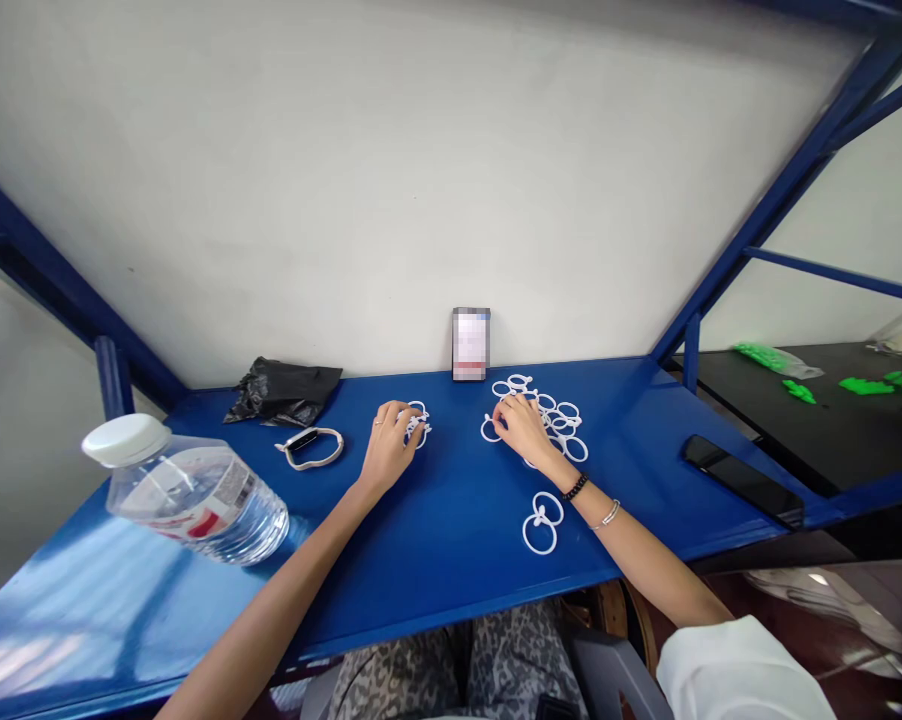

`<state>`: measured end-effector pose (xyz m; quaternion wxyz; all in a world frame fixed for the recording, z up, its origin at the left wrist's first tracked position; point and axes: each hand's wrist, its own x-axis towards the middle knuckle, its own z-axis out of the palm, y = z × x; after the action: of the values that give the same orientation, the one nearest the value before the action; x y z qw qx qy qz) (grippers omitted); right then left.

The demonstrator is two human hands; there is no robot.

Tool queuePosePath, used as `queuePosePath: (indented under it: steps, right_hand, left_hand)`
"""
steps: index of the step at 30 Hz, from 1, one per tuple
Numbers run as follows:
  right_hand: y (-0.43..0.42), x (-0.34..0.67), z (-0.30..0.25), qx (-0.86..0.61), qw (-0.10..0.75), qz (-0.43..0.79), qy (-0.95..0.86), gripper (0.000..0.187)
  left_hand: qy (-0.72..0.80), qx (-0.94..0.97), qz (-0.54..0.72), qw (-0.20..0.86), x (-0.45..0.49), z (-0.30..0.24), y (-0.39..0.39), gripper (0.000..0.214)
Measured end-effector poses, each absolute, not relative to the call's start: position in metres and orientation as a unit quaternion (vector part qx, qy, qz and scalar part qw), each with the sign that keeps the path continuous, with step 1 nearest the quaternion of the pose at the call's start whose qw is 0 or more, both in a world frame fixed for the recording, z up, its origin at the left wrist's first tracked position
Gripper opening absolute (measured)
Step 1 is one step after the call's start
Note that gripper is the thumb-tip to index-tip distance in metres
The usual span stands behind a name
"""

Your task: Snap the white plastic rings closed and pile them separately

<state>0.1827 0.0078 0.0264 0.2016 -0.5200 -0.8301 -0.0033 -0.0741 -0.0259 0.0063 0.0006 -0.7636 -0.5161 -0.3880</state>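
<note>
My left hand (391, 446) is curled round a small bunch of white plastic rings (420, 432) on the blue table, thumb and fingers closed on them. My right hand (526, 425) pinches a single white ring (487, 431) near its small knob, left of a loose pile. That pile of several white rings (569, 424) spreads behind and to the right of my right hand, which partly covers it. Two more joined or overlapping rings (539, 535) lie apart, closer to the table's front edge.
A water bottle (196, 490) stands at the left, with a watch (312, 447) and a black plastic bag (282, 390) behind it. One phone (471, 345) leans on the wall; another phone (740, 480) lies at the right. Green pieces (867, 385) sit on the neighbouring black table.
</note>
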Motion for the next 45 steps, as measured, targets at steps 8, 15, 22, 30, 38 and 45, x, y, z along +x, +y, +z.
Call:
queuePosePath:
  steps: [8, 15, 22, 30, 38, 45]
  right_hand:
    - [-0.026, 0.151, 0.026, -0.358, 0.324, 0.236, -0.843, 0.008]
    - [-0.028, 0.147, 0.028, -0.353, 0.32, 0.511, -0.715, 0.021]
    - [-0.031, 0.147, 0.034, -0.286, 0.254, 0.725, -0.573, 0.039]
    - [-0.031, 0.137, 0.016, -0.2, 0.318, 0.796, -0.475, 0.045]
    - [-0.018, 0.151, 0.028, -0.275, 0.338, 0.661, -0.611, 0.029]
    - [0.031, 0.2, 0.018, -0.499, 0.296, 0.107, -0.808, 0.039]
  left_hand:
    - [-0.439, -0.762, -0.41, -0.243, -0.044, 0.014, -0.049, 0.022]
    - [-0.426, -0.659, -0.39, -0.481, -0.043, 0.022, -0.05, 0.038]
    - [-0.31, -0.591, -0.354, -0.655, -0.043, 0.024, -0.053, 0.044]
    - [-0.225, -0.502, -0.414, -0.725, -0.033, 0.029, -0.059, 0.052]
    - [-0.305, -0.577, -0.457, -0.604, -0.038, 0.028, -0.053, 0.046]
    - [-0.456, -0.769, -0.431, -0.127, -0.065, 0.028, -0.036, 0.028]
